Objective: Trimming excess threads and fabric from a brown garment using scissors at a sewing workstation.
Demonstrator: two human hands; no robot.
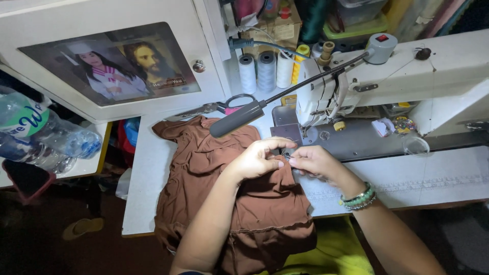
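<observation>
Both hands meet just at seven o'clock of the sewing machine (407, 81), the left hand (257, 160) and right hand (313, 162) pinched shut on the brown cloth (229, 203) lying across the bench (147, 173), seemingly lining up an edge, which calls for steady feeding.

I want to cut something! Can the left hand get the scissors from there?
Probably yes. The scissors lie in the open on the white table, just beyond the brown cloth. Only the grey lamp head hangs near them; the left hand would have to let go of the cloth.
</observation>
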